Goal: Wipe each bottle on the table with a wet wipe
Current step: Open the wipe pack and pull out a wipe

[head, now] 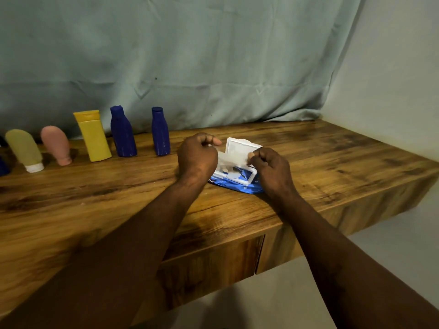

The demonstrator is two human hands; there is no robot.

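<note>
yellow tube (93,136) | navy bottles (122,132) | blue wipes pack (237,184) | wood-grain table (332,162)

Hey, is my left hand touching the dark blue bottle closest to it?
Apart. The head view shows a strip of wooden table between the left hand and the nearest blue bottle; the hand is at the wet wipe pack instead.

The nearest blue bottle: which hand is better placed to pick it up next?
Probably left: the left hand is closer to the nearest blue bottle; the right hand pinches the wipe over the pack.
</note>
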